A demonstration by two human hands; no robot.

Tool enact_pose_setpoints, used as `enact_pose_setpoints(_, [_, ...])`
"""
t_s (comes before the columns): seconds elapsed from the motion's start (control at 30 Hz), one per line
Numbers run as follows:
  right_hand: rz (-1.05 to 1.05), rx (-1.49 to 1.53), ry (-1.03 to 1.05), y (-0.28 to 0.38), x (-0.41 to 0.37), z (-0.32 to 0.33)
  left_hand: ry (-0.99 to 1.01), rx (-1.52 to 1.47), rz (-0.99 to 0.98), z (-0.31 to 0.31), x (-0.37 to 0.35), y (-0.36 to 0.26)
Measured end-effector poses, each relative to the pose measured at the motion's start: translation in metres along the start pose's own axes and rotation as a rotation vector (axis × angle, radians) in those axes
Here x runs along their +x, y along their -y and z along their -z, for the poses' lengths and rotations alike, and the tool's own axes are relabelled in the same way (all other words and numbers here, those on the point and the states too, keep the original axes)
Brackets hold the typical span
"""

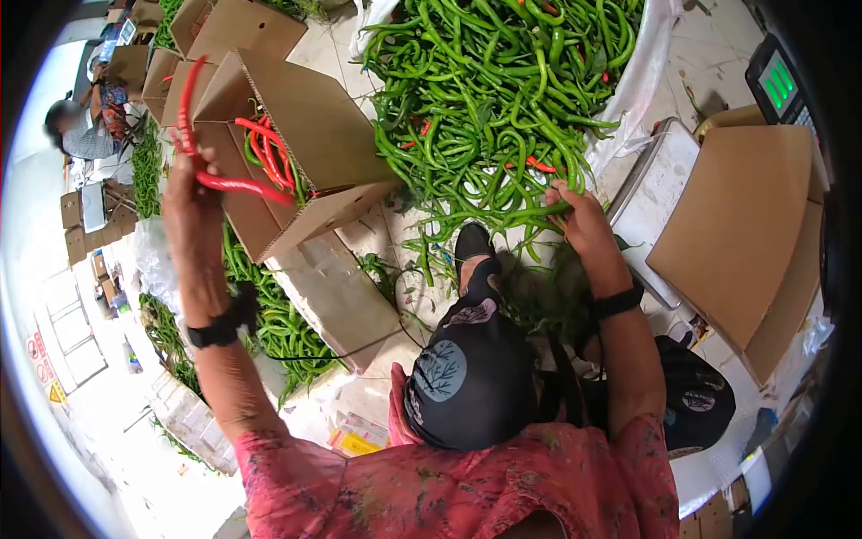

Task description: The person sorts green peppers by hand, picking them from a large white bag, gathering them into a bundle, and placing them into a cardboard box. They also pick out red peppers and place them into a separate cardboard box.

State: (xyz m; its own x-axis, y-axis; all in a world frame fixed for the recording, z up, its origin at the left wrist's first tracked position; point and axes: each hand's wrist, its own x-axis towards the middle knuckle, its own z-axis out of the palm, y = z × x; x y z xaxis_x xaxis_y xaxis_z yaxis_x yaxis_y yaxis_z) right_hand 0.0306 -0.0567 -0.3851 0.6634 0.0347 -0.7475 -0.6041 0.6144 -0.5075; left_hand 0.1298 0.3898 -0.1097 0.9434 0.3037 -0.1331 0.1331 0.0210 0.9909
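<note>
**Holding chillies in both hands**

Big green chilli pile (485, 81) on the floor ahead. 1 open cardboard box (314, 126) left of it, more red ones inside. Person's left hand (190, 211) is raised beside the box, fingers clamped round a bunch of red chillies (235, 186). Person's right hand (579, 216) is at the pile's near edge, fingers curled on a few green pods (530, 216).

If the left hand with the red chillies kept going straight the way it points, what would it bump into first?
Probably the near flap of the open cardboard box, which the left hand, gripping red chillies, points toward. Depth is unclear, so it might pass above it.
</note>
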Motion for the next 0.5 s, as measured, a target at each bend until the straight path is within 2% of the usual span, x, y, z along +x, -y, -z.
enact_pose_setpoints(0.03, [-0.002,-0.002,-0.006,-0.004,0.001,0.002,0.036,0.149,-0.053,0.029,0.016,0.001])
enact_pose_setpoints(0.07, [0.022,0.005,0.007,-0.008,0.003,0.004,-0.152,0.456,-0.1,0.028,0.014,-0.005])
enact_pose_setpoints(0.13, [0.052,0.016,0.015,-0.01,0.007,0.005,-0.281,0.953,-0.65,0.014,0.001,0.003])
enact_pose_setpoints(0.17, [0.093,0.017,0.048,-0.012,0.008,0.006,-0.285,0.931,-0.701,-0.021,-0.024,0.004])
enact_pose_setpoints(0.2, [0.128,0.014,0.085,-0.015,0.006,0.007,-0.189,0.767,-0.565,-0.039,-0.044,0.018])
enact_pose_setpoints(0.23, [0.123,0.008,0.085,-0.014,0.005,0.006,-0.012,0.695,-0.271,-0.048,-0.062,0.044])
enact_pose_setpoints(0.27, [0.1,-0.013,0.082,-0.011,0.003,0.003,0.133,0.649,-0.235,-0.06,-0.073,0.088])
enact_pose_setpoints(0.3, [0.077,-0.034,0.076,-0.009,0.0,0.002,0.147,0.724,-0.073,-0.099,-0.092,0.104])
enact_pose_setpoints(0.33, [0.08,-0.039,0.076,-0.008,-0.001,-0.002,0.127,0.732,0.085,-0.108,-0.092,0.15])
enact_pose_setpoints(0.4, [0.083,0.031,0.015,-0.008,-0.004,-0.004,-0.08,0.292,0.221,-0.12,-0.082,0.238])
enact_pose_setpoints(0.47, [0.053,0.012,0.011,-0.009,-0.007,0.005,-0.232,0.413,0.311,-0.134,-0.056,0.262])
enact_pose_setpoints(0.5, [0.051,0.004,0.004,-0.01,-0.007,0.007,-0.219,0.402,0.466,-0.13,-0.04,0.287])
